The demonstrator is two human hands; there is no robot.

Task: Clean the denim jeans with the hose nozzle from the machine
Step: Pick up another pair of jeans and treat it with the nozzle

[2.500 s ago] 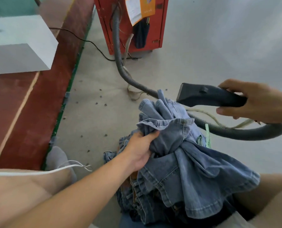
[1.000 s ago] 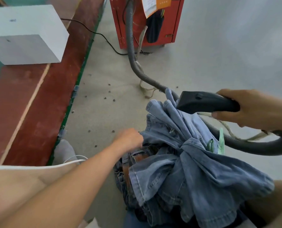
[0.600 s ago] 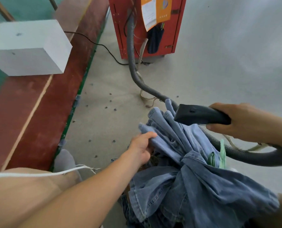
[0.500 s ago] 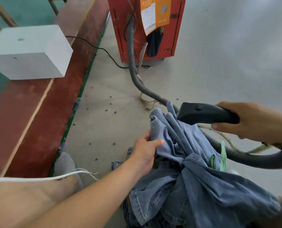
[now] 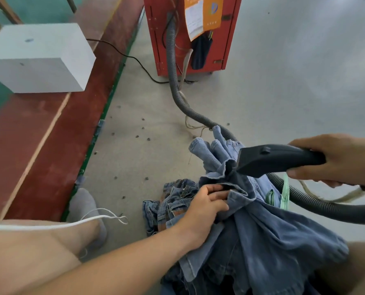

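A bunched pair of light blue denim jeans (image 5: pixel 262 226) lies over my lap and the floor. My left hand (image 5: pixel 205 205) grips a fold of the denim near its top edge. My right hand (image 5: pixel 343 160) is closed around the black hose nozzle (image 5: pixel 269 159), whose flat mouth presses against the raised denim fold just above my left hand. A grey ribbed hose (image 5: pixel 177 96) runs from the nozzle back to the red machine (image 5: pixel 190 35) at the top of the view.
More dark denim (image 5: pixel 168 201) is piled on the grey floor beside my left hand. A white block (image 5: pixel 39 58) sits on a red plank bench (image 5: pixel 39 135) at left. My socked foot (image 5: pixel 85 209) rests near a white cord (image 5: pixel 105 218). A black cable (image 5: pixel 122 54) crosses the floor.
My left hand slid down and took a new grip lower on the denim. The nozzle came down until its mouth met the fold. The camera tilted slightly.
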